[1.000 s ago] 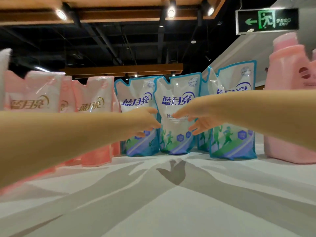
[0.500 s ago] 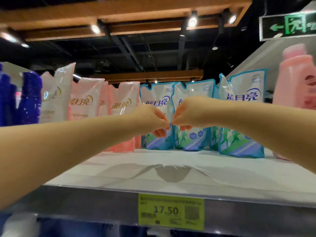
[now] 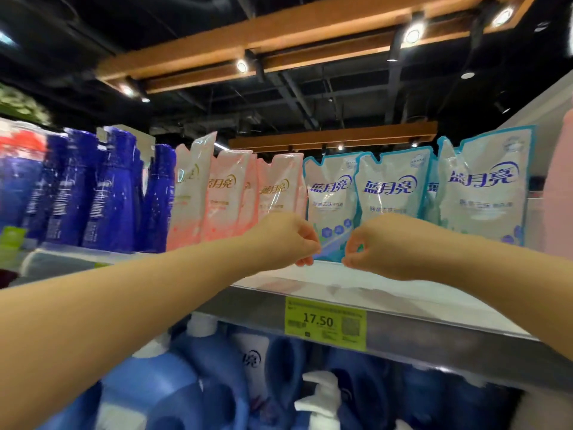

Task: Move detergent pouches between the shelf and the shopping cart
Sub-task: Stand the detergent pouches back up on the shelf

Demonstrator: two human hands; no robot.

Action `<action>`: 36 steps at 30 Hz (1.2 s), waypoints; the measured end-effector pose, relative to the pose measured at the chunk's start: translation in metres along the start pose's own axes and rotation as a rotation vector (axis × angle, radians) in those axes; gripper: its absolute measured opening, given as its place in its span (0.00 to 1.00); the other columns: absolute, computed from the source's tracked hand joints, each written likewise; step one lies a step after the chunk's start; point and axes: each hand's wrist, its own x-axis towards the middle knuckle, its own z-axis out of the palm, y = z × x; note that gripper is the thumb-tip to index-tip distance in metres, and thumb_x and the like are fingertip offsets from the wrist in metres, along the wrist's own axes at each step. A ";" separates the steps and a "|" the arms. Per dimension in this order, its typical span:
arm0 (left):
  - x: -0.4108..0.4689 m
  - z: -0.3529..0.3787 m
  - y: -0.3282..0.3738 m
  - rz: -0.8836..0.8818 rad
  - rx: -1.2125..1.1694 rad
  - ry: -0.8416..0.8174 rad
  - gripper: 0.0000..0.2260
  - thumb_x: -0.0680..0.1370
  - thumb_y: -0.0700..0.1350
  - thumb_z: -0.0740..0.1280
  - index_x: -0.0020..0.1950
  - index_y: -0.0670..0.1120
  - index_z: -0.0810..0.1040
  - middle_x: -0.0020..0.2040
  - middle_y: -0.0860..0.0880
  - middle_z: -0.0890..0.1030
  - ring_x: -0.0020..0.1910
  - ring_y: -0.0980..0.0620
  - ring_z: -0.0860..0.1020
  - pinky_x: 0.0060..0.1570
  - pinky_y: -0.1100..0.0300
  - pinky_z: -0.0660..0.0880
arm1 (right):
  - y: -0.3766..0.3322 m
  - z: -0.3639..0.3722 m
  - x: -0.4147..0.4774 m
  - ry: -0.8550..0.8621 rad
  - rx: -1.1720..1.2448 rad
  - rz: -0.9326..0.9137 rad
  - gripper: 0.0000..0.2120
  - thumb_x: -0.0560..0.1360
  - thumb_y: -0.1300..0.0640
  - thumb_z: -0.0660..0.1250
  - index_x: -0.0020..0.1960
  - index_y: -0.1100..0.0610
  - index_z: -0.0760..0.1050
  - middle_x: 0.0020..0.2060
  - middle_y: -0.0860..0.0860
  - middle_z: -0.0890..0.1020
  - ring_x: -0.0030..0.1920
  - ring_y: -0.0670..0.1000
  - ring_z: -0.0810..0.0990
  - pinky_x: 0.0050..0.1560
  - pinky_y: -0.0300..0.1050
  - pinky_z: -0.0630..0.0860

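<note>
Viewed from farther back than a second ago: front lip of shelf [image 3: 403,290] and lower tier of blue bottles [image 3: 201,367] now in shot. Found blue detergent pouches [image 3: 390,187] standing upright toward shelf rear, beside pink pouches [image 3: 229,197]. Recorded left hand [image 3: 288,240] and right hand [image 3: 378,246] drawn back to shelf front, curled into fists, nothing seen held; earlier spread either side of middle blue pouch. Judged as release completed, pouch left shelved. No cart sighted. Logged price tag [image 3: 325,324] reading 17.50.
</note>
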 end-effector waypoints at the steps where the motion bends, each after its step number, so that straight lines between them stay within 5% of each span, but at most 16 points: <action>1: -0.004 -0.001 -0.001 -0.007 -0.001 0.005 0.06 0.77 0.42 0.63 0.42 0.46 0.78 0.38 0.50 0.82 0.34 0.59 0.78 0.39 0.70 0.74 | -0.002 0.000 -0.004 -0.016 0.003 -0.015 0.15 0.78 0.46 0.58 0.58 0.51 0.77 0.56 0.52 0.80 0.54 0.54 0.76 0.55 0.45 0.73; 6: -0.018 0.000 -0.007 -0.028 0.013 0.030 0.08 0.77 0.43 0.63 0.48 0.44 0.81 0.40 0.50 0.83 0.40 0.56 0.80 0.45 0.64 0.76 | -0.006 0.009 -0.010 -0.004 0.015 -0.043 0.16 0.78 0.46 0.58 0.56 0.53 0.78 0.54 0.54 0.80 0.54 0.55 0.77 0.57 0.49 0.75; 12: -0.025 0.005 -0.014 -0.020 0.055 0.064 0.08 0.77 0.43 0.62 0.46 0.46 0.81 0.43 0.51 0.83 0.46 0.52 0.79 0.49 0.60 0.74 | -0.006 0.017 -0.011 -0.009 0.171 -0.044 0.13 0.77 0.44 0.60 0.56 0.46 0.78 0.55 0.45 0.79 0.49 0.46 0.73 0.54 0.41 0.70; 25: -0.027 -0.001 -0.023 0.157 0.087 0.020 0.12 0.77 0.42 0.59 0.55 0.46 0.79 0.55 0.48 0.80 0.54 0.49 0.75 0.49 0.61 0.69 | -0.015 0.012 -0.009 -0.107 0.311 0.104 0.06 0.77 0.50 0.62 0.50 0.42 0.77 0.37 0.41 0.82 0.42 0.38 0.80 0.46 0.30 0.72; 31: -0.032 -0.033 -0.065 0.197 0.083 0.027 0.12 0.77 0.43 0.59 0.54 0.43 0.79 0.53 0.45 0.80 0.52 0.45 0.76 0.52 0.56 0.74 | -0.040 -0.003 0.012 -0.256 0.102 0.200 0.08 0.79 0.46 0.59 0.54 0.43 0.75 0.38 0.42 0.83 0.42 0.41 0.80 0.49 0.35 0.73; 36: -0.038 -0.067 -0.128 0.111 0.104 0.121 0.12 0.78 0.44 0.58 0.55 0.43 0.79 0.53 0.46 0.80 0.52 0.47 0.77 0.54 0.54 0.74 | -0.088 -0.004 0.040 -0.191 0.015 0.175 0.11 0.79 0.48 0.59 0.52 0.49 0.78 0.40 0.44 0.83 0.39 0.43 0.78 0.43 0.34 0.72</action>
